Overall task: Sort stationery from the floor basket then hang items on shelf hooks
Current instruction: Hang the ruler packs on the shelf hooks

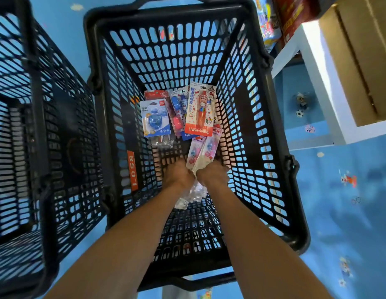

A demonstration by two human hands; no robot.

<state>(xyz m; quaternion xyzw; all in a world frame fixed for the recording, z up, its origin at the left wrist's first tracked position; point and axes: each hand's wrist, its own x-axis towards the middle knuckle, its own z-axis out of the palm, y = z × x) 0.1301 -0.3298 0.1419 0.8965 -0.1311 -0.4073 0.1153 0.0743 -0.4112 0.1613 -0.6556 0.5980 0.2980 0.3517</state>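
A black plastic basket (pixel 274 130) stands on the blue floor with several stationery packs at its bottom. Both my hands reach down inside it. My left hand (pixel 179 174) and my right hand (pixel 212 174) are side by side, closed on clear pink-and-blue packs (pixel 201 153) whose lower ends hang between my wrists. Further in lie a blue pencil sharpener card (pixel 155 117), a pack with red and blue pieces (pixel 178 111) and a red Hello Kitty pen card (pixel 199 111). My fingers are hidden under the packs.
A second black basket (pixel 43 134) stands close on the left. At the right are a white shelf frame (pixel 321 78), cardboard boxes (pixel 360 57) and colourful boxed goods (pixel 280 20). The blue floor (pixel 338 201) has cartoon prints.
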